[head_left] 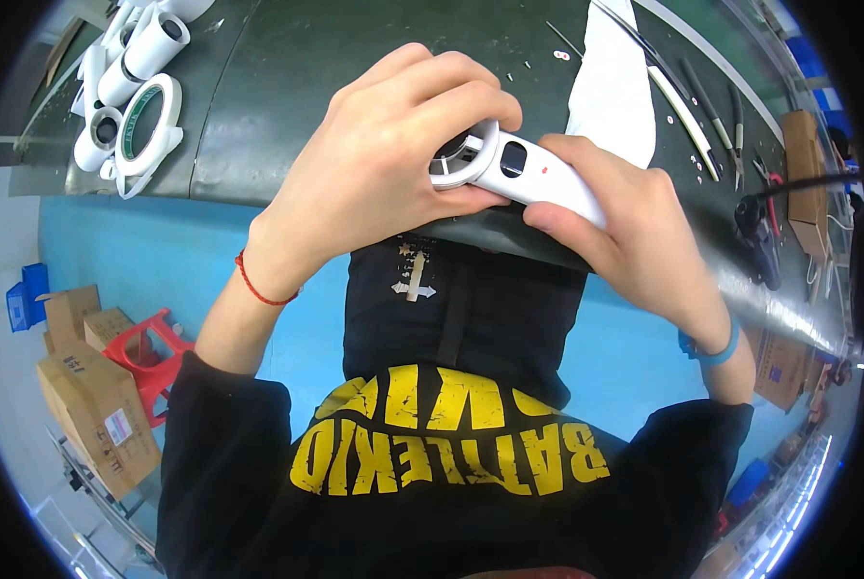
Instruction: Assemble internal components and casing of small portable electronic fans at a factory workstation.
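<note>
Several white cylindrical rolls [152, 43] sit far to the left of the grip, at the back of the dark green work table [258, 106], and just nearer the wearer a flat white ring-shaped roll with a green inside [173, 106] leans against them. Coming right, the bare left hand [393, 125], a red cord at its wrist, is closed on the head end of a white plastic handheld device with a round open ring and a long curved handle [548, 183]. Its fingers arch over the ring from above and its thumb passes below; how far those fingertips reach inside the ring is hard to tell, since the hand hides much of it.

The device lies between both hands, above the table's near edge. Its long axis slopes from the ring, at upper left, down to the handle's end at lower right, so the ring points toward the left palm and the left hand is nearer to it. The dark oval window faces up. At the handle, the bare right hand [635, 217] is clamped on, fingers along the far side, thumb on the near side.

Beyond the right fingers lies a crumpled white sheet [613, 96]; further right of the grip lies a long narrow white strip [681, 118].
</note>
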The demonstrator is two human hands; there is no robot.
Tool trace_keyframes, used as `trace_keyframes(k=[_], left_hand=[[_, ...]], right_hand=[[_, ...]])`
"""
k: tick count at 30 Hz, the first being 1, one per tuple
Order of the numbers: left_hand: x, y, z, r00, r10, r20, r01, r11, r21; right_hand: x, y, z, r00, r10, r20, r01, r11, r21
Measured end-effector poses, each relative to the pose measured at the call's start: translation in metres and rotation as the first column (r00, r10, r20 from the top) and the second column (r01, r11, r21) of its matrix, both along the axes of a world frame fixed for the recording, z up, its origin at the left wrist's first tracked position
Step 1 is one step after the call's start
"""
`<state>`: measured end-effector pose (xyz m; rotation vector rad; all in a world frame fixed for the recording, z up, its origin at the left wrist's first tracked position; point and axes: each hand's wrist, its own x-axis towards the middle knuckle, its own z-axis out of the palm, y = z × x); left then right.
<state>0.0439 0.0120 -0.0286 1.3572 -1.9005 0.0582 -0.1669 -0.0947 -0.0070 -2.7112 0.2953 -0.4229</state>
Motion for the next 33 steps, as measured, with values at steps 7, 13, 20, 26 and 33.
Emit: trace_keyframes(k=[7, 13, 20, 26, 33], left_hand=[[0.001, 0.001, -0.002, 0.999, -0.004, -0.038, 0.003, 0.999, -0.032], [0.003, -0.001, -0.001, 1.0, -0.019, -0.023, 0.018, 0.999, -0.031], [0.002, -0.002, 0.004, 0.998, -0.045, -0.048, 0.044, 0.999, -0.013], [0.0, 0.0, -0.001, 1.0, 0.0, -0.02, 0.0, 1.0, -0.006], [0.004, 0.0, -0.002, 1.0, -0.012, 0.014, 0.012, 0.999, 0.034]], right_hand=[[-0.003, 0.011, 0.002, 0.996, -0.072, -0.058, 0.058, 0.975, -0.215], [-0.003, 0.006, -0.003, 0.999, -0.036, 0.003, 0.036, 0.982, -0.186], [-0.007, 0.003, 0.007, 0.993, -0.005, -0.122, 0.026, 0.986, 0.166], [-0.022, 0.005, 0.004, 0.992, -0.124, 0.006, 0.122, 0.969, -0.217], [-0.043, -0.025, 0.02, 0.925, -0.378, 0.026, 0.374, 0.923, 0.091]])
